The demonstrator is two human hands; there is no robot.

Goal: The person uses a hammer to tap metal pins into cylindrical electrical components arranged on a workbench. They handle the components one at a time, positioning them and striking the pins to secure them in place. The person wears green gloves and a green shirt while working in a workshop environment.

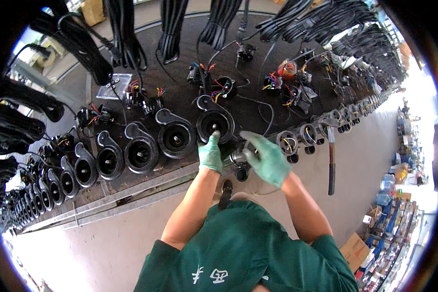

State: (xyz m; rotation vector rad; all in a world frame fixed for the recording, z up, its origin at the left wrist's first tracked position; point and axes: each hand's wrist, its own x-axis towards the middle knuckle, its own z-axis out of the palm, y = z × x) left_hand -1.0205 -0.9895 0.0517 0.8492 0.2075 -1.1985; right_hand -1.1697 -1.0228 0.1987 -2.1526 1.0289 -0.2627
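A round black pump housing with a curved spout and a small metal shaft at its centre sits at the bench's near edge. My left hand, in a green glove, grips its near rim, with the thumb laid over toward the shaft and the other fingers mostly hidden. Just to the right, my gloved right hand hovers with fingers spread and slightly blurred, nothing visible between them. Beside that hand, a grey cylindrical motor body rests near the edge, partly covered.
Similar black housings line the bench edge to the left. On the right run open motor bodies with wires inside, and a hammer hangs over the edge. Coiled black cables and wired parts fill the far side.
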